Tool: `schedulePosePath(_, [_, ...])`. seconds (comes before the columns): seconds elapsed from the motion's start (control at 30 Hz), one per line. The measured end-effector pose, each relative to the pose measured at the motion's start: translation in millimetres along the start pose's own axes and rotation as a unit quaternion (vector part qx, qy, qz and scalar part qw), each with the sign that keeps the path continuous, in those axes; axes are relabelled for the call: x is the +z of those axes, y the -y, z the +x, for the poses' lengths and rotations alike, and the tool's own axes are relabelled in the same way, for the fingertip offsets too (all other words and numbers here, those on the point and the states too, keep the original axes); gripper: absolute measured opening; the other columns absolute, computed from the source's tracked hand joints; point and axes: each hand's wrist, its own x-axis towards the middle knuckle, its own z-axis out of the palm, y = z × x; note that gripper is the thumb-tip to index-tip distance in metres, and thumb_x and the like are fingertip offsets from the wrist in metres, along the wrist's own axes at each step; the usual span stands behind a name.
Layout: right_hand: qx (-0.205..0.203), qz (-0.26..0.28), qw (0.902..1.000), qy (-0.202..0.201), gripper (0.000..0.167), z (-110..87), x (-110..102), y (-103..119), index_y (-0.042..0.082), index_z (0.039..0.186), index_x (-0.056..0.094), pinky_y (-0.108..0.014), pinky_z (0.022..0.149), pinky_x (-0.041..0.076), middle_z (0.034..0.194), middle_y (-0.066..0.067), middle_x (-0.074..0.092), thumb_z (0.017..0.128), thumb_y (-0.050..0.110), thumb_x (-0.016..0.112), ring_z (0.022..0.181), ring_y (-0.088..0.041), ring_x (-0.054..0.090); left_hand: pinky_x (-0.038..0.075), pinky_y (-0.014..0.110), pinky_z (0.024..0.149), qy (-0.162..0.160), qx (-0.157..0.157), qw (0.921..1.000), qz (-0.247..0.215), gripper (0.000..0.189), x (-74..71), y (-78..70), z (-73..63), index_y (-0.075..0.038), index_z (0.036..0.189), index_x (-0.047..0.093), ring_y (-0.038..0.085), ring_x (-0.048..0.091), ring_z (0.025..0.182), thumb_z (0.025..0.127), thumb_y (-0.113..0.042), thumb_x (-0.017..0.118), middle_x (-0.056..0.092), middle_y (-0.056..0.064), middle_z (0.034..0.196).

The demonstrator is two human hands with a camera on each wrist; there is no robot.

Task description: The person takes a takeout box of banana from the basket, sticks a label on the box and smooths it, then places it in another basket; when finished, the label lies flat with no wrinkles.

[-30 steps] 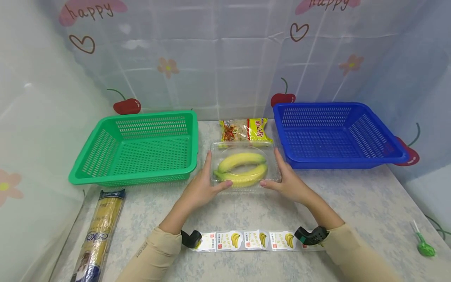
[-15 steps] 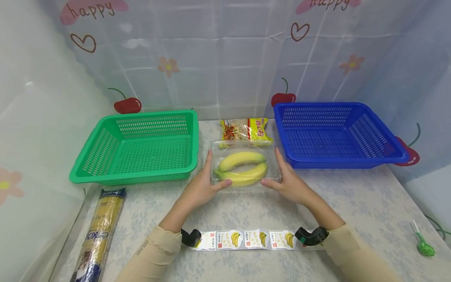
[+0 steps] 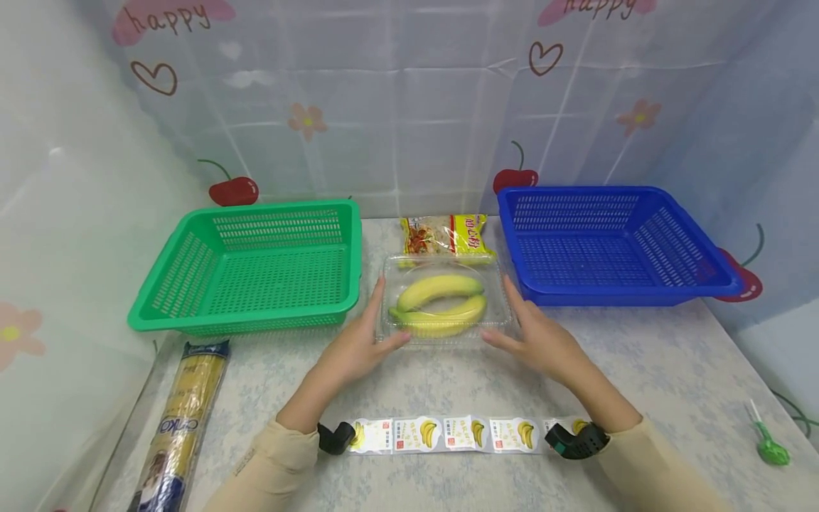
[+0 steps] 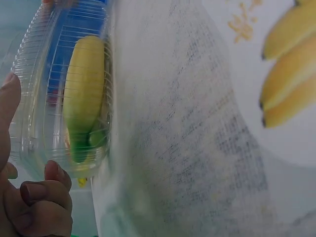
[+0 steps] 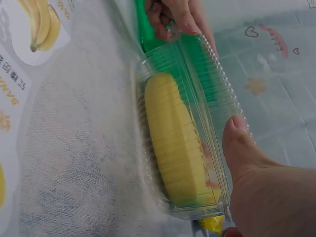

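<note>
A clear plastic clamshell box [image 3: 498, 284] with two bananas [image 3: 441, 291] inside rests on the table, its lid lying over them. My left hand [image 3: 355, 348] is at the box's left side, thumb over the near-left corner and fingers loosely beside the wall. At the right side, my right hand [image 3: 547, 341] is spread the same way, its thumb by the near-right corner. Both wrist views show a thumb close to the lid's rim; whether they touch it is hard to tell. A strip of banana stickers [image 3: 441, 435] lies nearer me, between the wrists.
A green basket [image 3: 275, 284] stands at the left and a blue basket [image 3: 576, 249] at the right. Behind the box lies a yellow noodle packet [image 3: 444, 235]. A long pasta pack [image 3: 182, 419] is at front left, a green-wrapped lollipop [image 3: 773, 451] at far right.
Both hands have loosened from the box and moved slightly outward, thumbs sliding toward the corners. The box has stayed almost in place.
</note>
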Motion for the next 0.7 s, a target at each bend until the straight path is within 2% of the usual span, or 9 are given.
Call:
schedulePosePath(0.07, [-0.002, -0.024, 0.9997, -0.010, 0.105, -5.9, -0.3, 0.8, 0.029, 0.159, -0.011, -0.070, 0.099, 0.040, 0.158, -0.026, 0.030, 0.087, 0.076, 0.050, 0.141, -0.051, 0.034, 0.052, 0.055, 0.093, 0.002, 0.004, 0.9999, 0.011, 0.105, -3.2, 0.1, -7.9, -0.049, 0.153, -0.015, 0.039, 0.066, 0.110, 0.087, -0.061, 0.066, 0.056, 0.022, 0.140])
schedulePosePath(0.13, [-0.008, -0.046, 0.9986, -0.027, 0.104, -12.5, -0.2, 2.5, 0.028, 0.160, -0.006, -0.063, 0.088, 0.050, 0.155, -0.027, 0.036, 0.087, 0.074, 0.052, 0.126, -0.051, 0.052, 0.055, 0.047, 0.076, 0.001, 0.002, 0.9998, 0.018, 0.105, -7.1, -0.6, -18.3, -0.049, 0.154, -0.013, 0.030, 0.068, 0.090, 0.086, -0.060, 0.067, 0.068, 0.017, 0.109])
schedulePosePath(0.2, [-0.015, -0.059, 0.9971, -0.046, 0.102, -20.0, -0.1, 6.3, 0.030, 0.161, 0.000, -0.057, 0.076, 0.055, 0.152, -0.026, 0.041, 0.086, 0.074, 0.055, 0.110, -0.048, 0.063, 0.048, 0.036, 0.058, 0.001, -0.001, 0.9998, 0.022, 0.103, -10.7, -0.3, -29.6, -0.048, 0.155, -0.009, 0.019, 0.058, 0.068, 0.087, -0.056, 0.069, 0.061, 0.008, 0.078])
schedulePosePath(0.23, [-0.023, -0.062, 0.9961, -0.057, 0.101, -23.9, 0.1, 9.1, 0.029, 0.161, 0.005, -0.055, 0.073, 0.055, 0.150, -0.026, 0.043, 0.086, 0.072, 0.057, 0.106, -0.046, 0.064, 0.042, 0.032, 0.053, 0.002, -0.002, 0.9997, 0.025, 0.102, -12.3, 0.8, -35.4, -0.048, 0.156, -0.005, 0.016, 0.049, 0.061, 0.087, -0.054, 0.070, 0.053, 0.005, 0.070])
schedulePosePath(0.3, [-0.048, -0.058, 0.9940, -0.079, 0.095, -31.1, 1.5, 15.9, 0.028, 0.160, 0.016, -0.047, 0.066, 0.055, 0.141, -0.022, 0.053, 0.087, 0.066, 0.062, 0.093, -0.037, 0.067, 0.035, 0.028, 0.050, 0.007, -0.003, 0.9994, 0.033, 0.096, -14.7, 3.3, -47.5, -0.047, 0.157, 0.004, 0.011, 0.042, 0.058, 0.088, -0.051, 0.071, 0.049, 0.000, 0.071])
schedulePosePath(0.37, [-0.084, -0.037, 0.9912, -0.095, 0.083, -37.1, 4.2, 24.7, 0.026, 0.156, 0.031, -0.039, 0.065, 0.054, 0.126, -0.013, 0.061, 0.088, 0.058, 0.066, 0.085, -0.026, 0.065, 0.033, 0.025, 0.050, 0.023, 0.001, 0.9987, 0.046, 0.087, -16.2, 6.9, -59.0, -0.043, 0.157, 0.020, 0.009, 0.036, 0.057, 0.088, -0.048, 0.072, 0.048, 0.000, 0.072])
schedulePosePath(0.47, [-0.152, 0.014, 0.9835, -0.097, 0.058, -43.2, 13.2, 39.3, 0.020, 0.142, 0.053, -0.025, 0.059, 0.047, 0.099, 0.001, 0.057, 0.091, 0.044, 0.069, 0.072, -0.010, 0.052, 0.032, 0.023, 0.052, 0.058, 0.012, 0.9954, 0.076, 0.066, -17.6, 12.8, -76.2, -0.033, 0.147, 0.045, 0.006, 0.035, 0.059, 0.088, -0.046, 0.073, 0.049, -0.004, 0.076])
schedulePosePath(0.57, [-0.203, 0.081, 0.9744, -0.051, 0.037, -46.5, 27.1, 55.4, 0.020, 0.127, 0.065, -0.018, 0.055, 0.042, 0.089, 0.006, 0.051, 0.094, 0.034, 0.069, 0.064, -0.002, 0.042, 0.031, 0.023, 0.053, 0.088, 0.020, 0.9916, 0.093, 0.051, -17.7, 19.2, -91.0, -0.027, 0.133, 0.060, 0.004, 0.036, 0.060, 0.087, -0.042, 0.075, 0.049, -0.005, 0.076])
schedulePosePath(0.7, [-0.233, 0.155, 0.9587, 0.050, 0.028, -47.2, 50.4, 77.8, 0.018, 0.120, 0.067, -0.018, 0.055, 0.044, 0.088, 0.006, 0.052, 0.096, 0.031, 0.067, 0.062, 0.003, 0.041, 0.032, 0.022, 0.052, 0.111, 0.025, 0.9889, 0.096, 0.046, -14.0, 27.8, -103.9, -0.026, 0.123, 0.064, 0.003, 0.038, 0.060, 0.081, -0.037, 0.081, 0.050, -0.007, 0.074])
